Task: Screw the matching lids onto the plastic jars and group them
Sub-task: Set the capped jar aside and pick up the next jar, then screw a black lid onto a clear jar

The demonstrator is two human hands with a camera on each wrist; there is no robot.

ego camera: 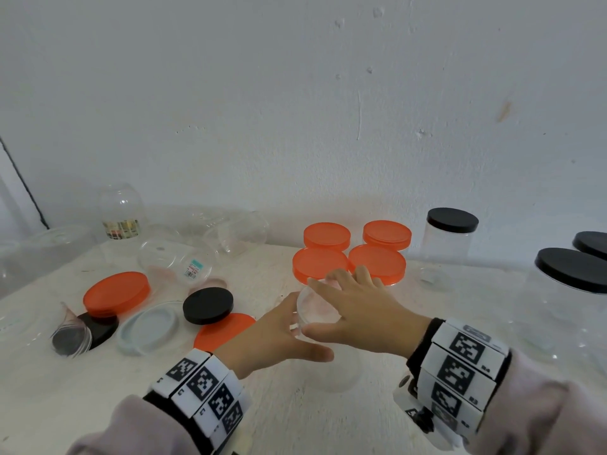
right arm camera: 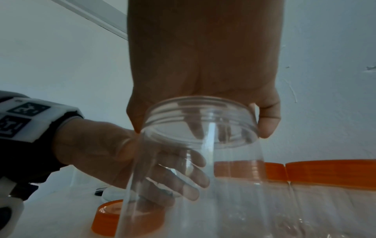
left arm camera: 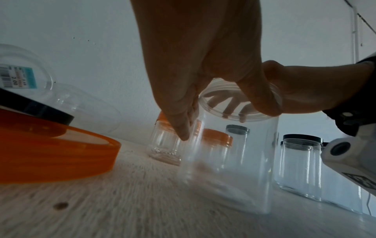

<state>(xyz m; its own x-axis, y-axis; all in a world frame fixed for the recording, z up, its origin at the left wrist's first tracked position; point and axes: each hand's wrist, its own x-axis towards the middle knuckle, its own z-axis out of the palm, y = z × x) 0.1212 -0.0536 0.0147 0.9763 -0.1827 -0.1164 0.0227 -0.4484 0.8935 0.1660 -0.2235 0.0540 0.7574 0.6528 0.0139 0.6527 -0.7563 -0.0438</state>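
A clear lidless jar [ego camera: 317,311] stands on the white table [ego camera: 295,415] in front of me, its threaded neck [right arm camera: 200,112] bare. My right hand [ego camera: 348,307] lies over the mouth, thumb and fingers curled round the rim. My left hand [ego camera: 289,326] grips the jar's side; its fingers [right arm camera: 189,182] show through the plastic. Just behind stand several jars with orange lids [ego camera: 320,261]. Loose lids lie at the left: an orange lid [ego camera: 116,292], a black lid [ego camera: 208,305], a pale clear lid [ego camera: 149,326], and another orange lid [ego camera: 223,328] by my left wrist.
Black-lidded jars [ego camera: 452,220] [ego camera: 571,267] stand at the right against the wall. Lidless clear jars [ego camera: 177,261] [ego camera: 121,208] lie and stand at the back left. A small tipped jar [ego camera: 70,336] rests on a black lid at the far left.
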